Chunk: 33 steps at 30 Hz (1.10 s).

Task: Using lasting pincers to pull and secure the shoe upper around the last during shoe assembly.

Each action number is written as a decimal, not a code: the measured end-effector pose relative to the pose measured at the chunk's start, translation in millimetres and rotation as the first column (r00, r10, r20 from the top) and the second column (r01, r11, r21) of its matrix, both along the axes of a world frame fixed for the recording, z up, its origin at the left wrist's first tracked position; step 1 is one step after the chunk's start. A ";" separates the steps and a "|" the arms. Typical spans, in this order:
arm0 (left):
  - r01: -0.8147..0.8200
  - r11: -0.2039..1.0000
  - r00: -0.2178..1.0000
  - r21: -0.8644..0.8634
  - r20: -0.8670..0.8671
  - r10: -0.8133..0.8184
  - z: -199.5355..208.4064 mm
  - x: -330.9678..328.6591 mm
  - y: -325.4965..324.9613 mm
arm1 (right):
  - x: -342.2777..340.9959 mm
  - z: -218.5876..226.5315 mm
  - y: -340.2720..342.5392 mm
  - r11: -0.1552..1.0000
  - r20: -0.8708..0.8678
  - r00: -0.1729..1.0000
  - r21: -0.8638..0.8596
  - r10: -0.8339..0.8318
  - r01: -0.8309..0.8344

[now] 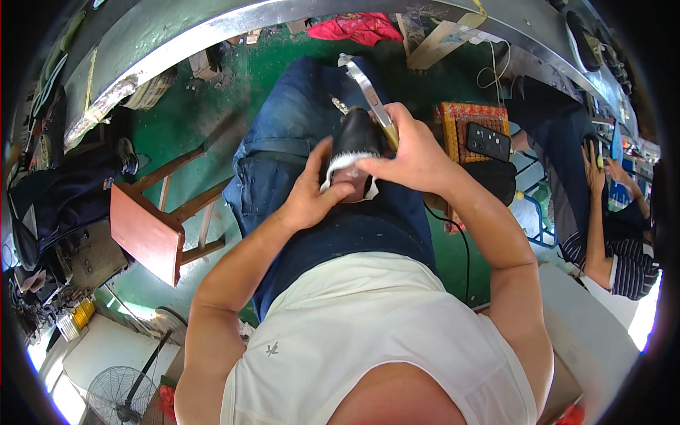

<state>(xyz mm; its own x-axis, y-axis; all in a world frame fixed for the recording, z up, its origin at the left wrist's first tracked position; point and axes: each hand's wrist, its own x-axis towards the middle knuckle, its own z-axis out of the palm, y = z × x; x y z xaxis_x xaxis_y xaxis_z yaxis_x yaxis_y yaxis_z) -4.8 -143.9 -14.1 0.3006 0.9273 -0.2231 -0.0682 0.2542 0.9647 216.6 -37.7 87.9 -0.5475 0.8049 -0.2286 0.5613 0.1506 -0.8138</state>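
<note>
Over my lap, a black shoe upper [356,133] sits on a last, its toothed white edge [352,157] folded around the brownish bottom [348,183]. My left hand [309,190] is closed on the upper's left side, thumb across the bottom. My right hand [418,152] grips a silver metal tool that looks like lasting pincers [370,98]; its narrow head points away from me. The right thumb also presses on the white edge. Whether the tool's jaws are open or shut I cannot tell. A small shiny metal piece [339,105] shows beyond the upper.
A metal-edged bench [212,39] curves across the far side. To my left stands a reddish wooden stool [145,230]. A black phone [488,141] lies on a beaded seat [453,131] at right, near a co-worker's arms [598,205]. A fan [124,397] stands lower left.
</note>
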 end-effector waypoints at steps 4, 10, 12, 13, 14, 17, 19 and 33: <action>-0.201 0.961 0.867 0.191 -0.423 0.265 -6.8 -2.4 25.8 | -7.7 -50.8 -4.5 0.967 -0.080 0.963 -0.013 -0.256 0.256; -0.174 0.947 0.964 -0.271 -0.242 0.108 -18.8 -5.8 45.9 | 2.1 -99.3 -27.1 0.763 0.005 0.908 -0.540 -0.420 0.355; -0.134 0.943 0.983 -0.306 -0.162 0.087 -26.3 -15.2 53.2 | 7.3 -104.1 -27.4 0.832 0.052 0.924 -0.418 -0.379 0.365; -0.010 0.931 0.999 -0.366 -0.042 -0.006 -14.8 -18.8 58.5 | 8.7 -92.6 -24.6 0.832 0.075 0.929 -0.422 -0.363 0.359; 0.118 0.904 0.992 -0.410 0.085 -0.091 -4.9 -22.5 62.3 | 14.5 -85.2 -26.0 0.835 0.026 0.932 -0.436 -0.362 0.336; 0.218 0.841 0.973 -0.496 0.179 -0.146 17.9 -21.4 66.6 | 43.3 -72.4 -37.1 0.769 -0.058 0.907 -0.555 -0.417 0.318; 0.290 0.787 0.949 -0.544 0.273 -0.161 14.6 -21.5 63.1 | 59.2 -55.9 -48.5 0.805 -0.149 0.906 -0.531 -0.397 0.265; -0.022 0.972 0.968 -0.235 -0.248 -0.038 -2.9 17.7 3.0 | 34.3 20.1 -43.5 0.859 0.553 0.761 0.145 0.341 -0.490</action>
